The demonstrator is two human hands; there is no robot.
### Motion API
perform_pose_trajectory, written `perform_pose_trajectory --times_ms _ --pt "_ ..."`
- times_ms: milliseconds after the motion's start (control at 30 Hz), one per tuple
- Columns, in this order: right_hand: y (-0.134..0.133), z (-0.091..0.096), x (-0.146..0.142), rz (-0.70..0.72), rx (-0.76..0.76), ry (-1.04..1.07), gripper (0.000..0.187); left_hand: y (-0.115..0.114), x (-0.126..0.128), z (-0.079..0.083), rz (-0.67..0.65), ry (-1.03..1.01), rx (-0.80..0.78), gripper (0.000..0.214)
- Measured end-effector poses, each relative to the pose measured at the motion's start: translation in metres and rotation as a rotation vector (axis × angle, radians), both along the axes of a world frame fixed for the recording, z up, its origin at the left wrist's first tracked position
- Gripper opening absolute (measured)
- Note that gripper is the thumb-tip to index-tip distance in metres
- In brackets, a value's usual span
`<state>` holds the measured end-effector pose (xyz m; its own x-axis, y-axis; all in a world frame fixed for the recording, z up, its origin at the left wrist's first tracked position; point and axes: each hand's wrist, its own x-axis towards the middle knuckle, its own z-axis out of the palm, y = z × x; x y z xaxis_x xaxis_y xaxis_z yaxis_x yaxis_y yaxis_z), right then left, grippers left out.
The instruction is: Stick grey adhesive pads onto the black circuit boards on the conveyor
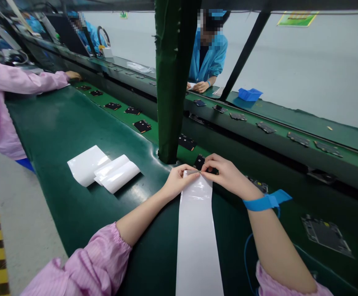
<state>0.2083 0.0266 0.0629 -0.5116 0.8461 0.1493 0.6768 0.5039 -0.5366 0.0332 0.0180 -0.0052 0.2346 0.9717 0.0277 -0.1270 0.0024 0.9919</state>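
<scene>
A long white glossy strip (197, 230) lies on the dark green table (58, 135) and runs toward me. My left hand (179, 181) pinches the strip's far end from the left, fingers closed. My right hand (225, 174) pinches the same far edge from the right, with a blue strap (266, 201) round its wrist. A small dark board (199, 161) lies just behind my fingers on the belt.
Curled white sheets (103, 168) lie to the left. A green post (172, 82) stands right behind my hands. Several dark boards (142, 126) ride the green belt. A person's pink sleeve (18, 80) reaches in at the left; a person in blue (208, 57) works across, near a blue tray (249, 94).
</scene>
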Motion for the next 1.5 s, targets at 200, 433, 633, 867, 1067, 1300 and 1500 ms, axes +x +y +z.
perform_pose_trajectory --times_ms 200,433,633,867,1067,1300,1500 --pt "-0.001 0.004 0.001 -0.006 -0.091 0.054 0.02 0.001 0.0 -0.004 -0.002 -0.027 -0.006 0.029" --pt "0.01 -0.005 0.049 -0.274 -0.199 0.095 0.031 0.001 0.0 -0.002 0.001 -0.029 -0.041 0.027" --pt "0.022 -0.041 0.091 -0.398 -0.224 -0.04 0.029 -0.001 0.0 0.001 -0.013 -0.012 -0.04 0.028" --pt "0.023 -0.051 0.102 -0.359 -0.293 -0.066 0.029 0.0 0.0 0.0 -0.022 -0.013 -0.03 0.026" --pt "0.021 -0.054 0.111 -0.403 -0.298 -0.123 0.029 -0.001 0.0 0.001 -0.029 -0.022 -0.037 0.025" --pt "0.005 -0.041 0.12 -0.558 -0.384 -0.152 0.043 -0.001 0.001 0.001 -0.035 -0.045 -0.053 0.029" --pt "-0.003 -0.029 0.121 -0.56 -0.451 -0.244 0.043 -0.001 0.001 0.0 -0.048 -0.05 -0.068 0.031"
